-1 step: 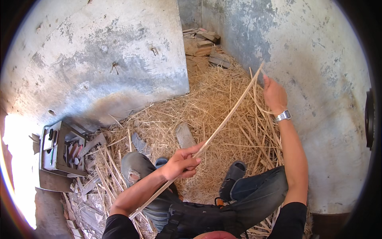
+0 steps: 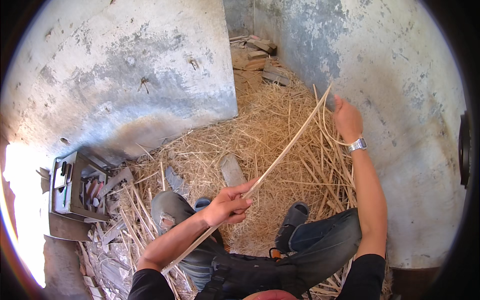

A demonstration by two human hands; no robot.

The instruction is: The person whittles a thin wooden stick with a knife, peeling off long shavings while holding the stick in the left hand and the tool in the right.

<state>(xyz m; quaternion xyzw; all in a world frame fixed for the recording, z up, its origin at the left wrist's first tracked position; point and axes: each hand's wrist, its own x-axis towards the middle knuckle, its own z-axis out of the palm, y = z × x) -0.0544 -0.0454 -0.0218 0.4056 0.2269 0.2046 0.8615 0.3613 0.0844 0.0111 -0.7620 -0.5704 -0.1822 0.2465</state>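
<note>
My left hand [image 2: 227,204] is closed around a long, pale, bamboo-like strip [image 2: 287,148]. The strip slants from beside my left forearm up to the far right. Near its far tip is my right hand [image 2: 347,120], fingers curled and thumb up, with a watch [image 2: 357,144] on that wrist. A thin pale sliver [image 2: 325,122] bends in a loop from the strip's tip down to the heel of my right hand, which appears to grip it; the fingertips are hidden.
Straw-like shavings [image 2: 270,120] cover the floor, with longer strips [image 2: 325,175] along the right wall. A flat grey block [image 2: 232,170] lies ahead of my knees. At left stands a small wooden cabinet [image 2: 70,187] beside scraps. Bricks [image 2: 262,46] are piled in the far corner.
My right hand has shifted slightly down and right. The sliver's loop beside it stands out more. The far tip of the strip has dipped a little; my left hand stays put.
</note>
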